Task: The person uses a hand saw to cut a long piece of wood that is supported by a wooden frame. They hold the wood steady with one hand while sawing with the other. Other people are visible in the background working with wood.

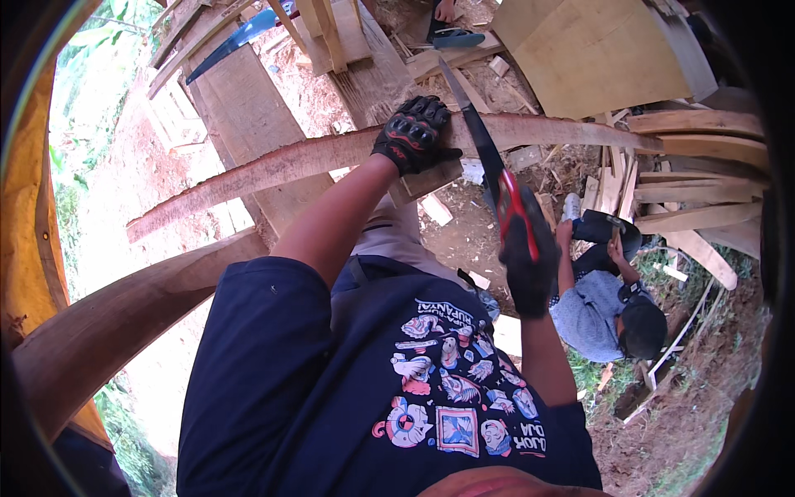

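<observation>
left hand [414,137]: black glove with hard knuckle guards. lies across the top of a long rough-edged board [265,172], fingers toward the far edge, thumb stretched out apart from them in the direction of the saw. cannot tell whether the fingertips hook under the far edge.

right hand [532,265]: black glove, closed around the red-and-black handle of a handsaw [483,137]. dark blade slants up and to the left, crossing the board just right of the left hand; tip shows beyond the far edge. cannot tell how deep, if at all, the teeth sit in the wood.

board position: spans the view from lower left to the stacked curved timbers [704,195] at right, passing above a wide plank [248,116] at left. a short wood block [431,180] sits at its near side, below the left hand. a thick rounded log [141,302] runs at lower left.

surroundings: second saw with a blue blade [232,45] near the wide plank's far end, upper left. pale plywood sheet [592,58] at upper right. offcuts scattered over bare soil. a co-worker [590,319] in a grey top and dark cap sits low at right, gripping what looks like a hammer [615,224]. top edge: part of another person, with a hand and a sandal [458,39] visible.
</observation>
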Motion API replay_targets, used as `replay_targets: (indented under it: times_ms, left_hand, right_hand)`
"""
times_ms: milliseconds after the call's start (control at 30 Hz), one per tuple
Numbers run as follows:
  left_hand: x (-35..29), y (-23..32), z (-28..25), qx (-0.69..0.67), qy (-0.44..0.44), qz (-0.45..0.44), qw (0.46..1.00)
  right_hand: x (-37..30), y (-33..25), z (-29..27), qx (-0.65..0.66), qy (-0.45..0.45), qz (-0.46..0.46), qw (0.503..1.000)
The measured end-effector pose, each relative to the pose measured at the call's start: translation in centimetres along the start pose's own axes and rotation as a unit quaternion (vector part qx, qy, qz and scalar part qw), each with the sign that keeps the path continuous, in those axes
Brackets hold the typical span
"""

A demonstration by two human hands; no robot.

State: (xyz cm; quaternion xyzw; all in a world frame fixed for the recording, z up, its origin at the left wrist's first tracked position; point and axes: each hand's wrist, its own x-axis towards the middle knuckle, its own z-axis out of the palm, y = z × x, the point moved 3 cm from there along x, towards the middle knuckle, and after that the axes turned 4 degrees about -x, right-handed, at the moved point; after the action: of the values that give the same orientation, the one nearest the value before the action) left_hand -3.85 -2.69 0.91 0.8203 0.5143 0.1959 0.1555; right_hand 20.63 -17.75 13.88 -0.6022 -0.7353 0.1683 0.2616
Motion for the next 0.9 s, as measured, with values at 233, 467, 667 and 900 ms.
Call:
replay_targets:
  times_ms: [233,467,667,900]
  left_hand:
    - [1.0,0.0,-0.1,-0.037,-0.044,-0.004,0.998]
    - [0.6,0.1,-0.2,-0.013,-0.04,-0.019,0.999]
    - [0.3,0.3,0.1,-0.009,-0.003,0.0,1.0]
    - [0.5,0.6,-0.2,-0.025,-0.045,0.001,0.999]
  right_hand:
    - [15.4,3.4,12.5,0.04,0.108,-0.02,0.993]
    - [0.6,2.5,4.5,-0.091,0.023,-0.09,0.991]
    - [-7.5,-3.0,-6.8,-0.039,-0.065,0.056,0.996]
    - [10.7,2.1,8.5,0.048,0.093,-0.066,0.992]
